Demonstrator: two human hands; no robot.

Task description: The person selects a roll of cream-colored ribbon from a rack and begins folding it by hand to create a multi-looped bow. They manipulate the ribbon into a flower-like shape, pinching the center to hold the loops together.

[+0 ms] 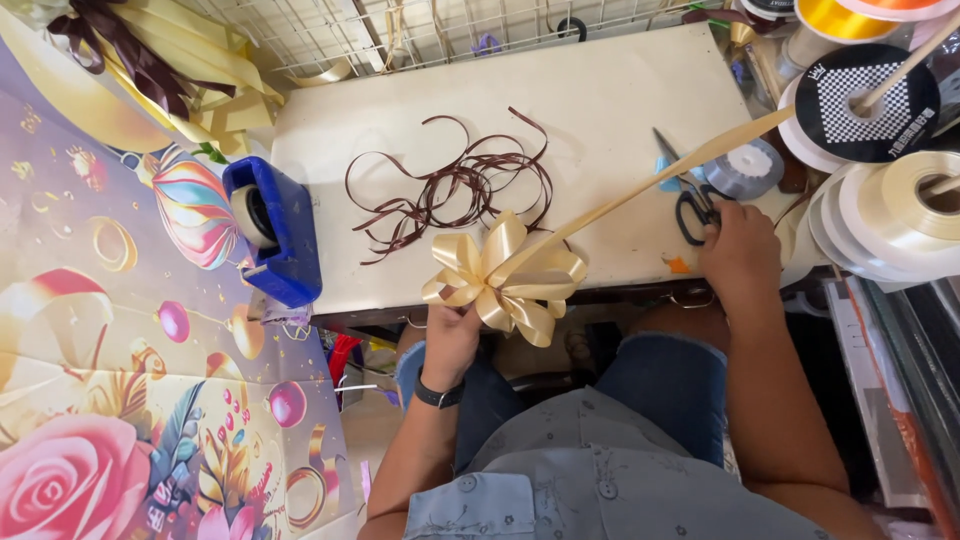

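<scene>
Pinching from below, the left hand [450,340] holds a cream-gold ribbon bow [505,275] at the near edge of the white surface [600,90]; the fingers are closed on the underside of the bow's centre, though the fingertips themselves are hidden behind the loops. From the bow's centre a single ribbon strip [650,185] is seen running out toward two o'clock, taut and straight, up to the spools [880,205] stacked at the right edge. That long axis, from the bow toward the spools, is the line on which everything turns.

The right hand [740,250] is laid at three o'clock from the bow, well apart from it, with its fingers curled down onto the black handles of a pair of scissors [695,210]. Whether the fingers are threaded through the handle loops cannot be told; only the knuckles and the back of the hand are shown. The scissors lie just beneath the taut strip, their blades pointing toward eleven o'clock, so that the strip passes over them close by. The right hand is thus the nearer one to the free run of ribbon, while the left is the only one on the bow.

Loose dark brown ribbon [450,185] is scattered at twelve o'clock from the bow, apart from both hands. A blue tape dispenser [275,230] stands at nine o'clock, on the surface's left end.
</scene>
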